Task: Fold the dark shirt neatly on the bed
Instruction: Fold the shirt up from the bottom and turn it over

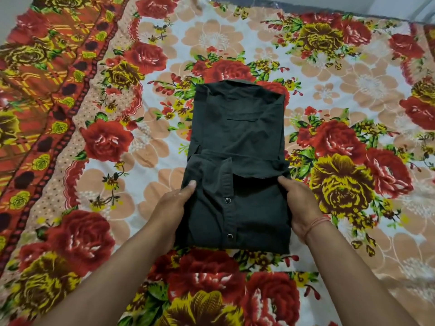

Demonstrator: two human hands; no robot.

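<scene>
The dark shirt (237,137) lies in the middle of the bed (341,67) as a narrow upright rectangle, sides folded in. Its near part is doubled up over the middle, showing a placket with two snap buttons. My left hand (175,203) grips the left edge of this doubled part, thumb on top, fingers hidden under the cloth. My right hand (300,203) grips the right edge the same way. A thin thread band circles the right wrist.
A bright floral bedsheet covers the bed, with red and yellow roses. An orange patterned border (47,90) runs down the left side. The bed's far edge and a pale wall (376,5) show at the top right.
</scene>
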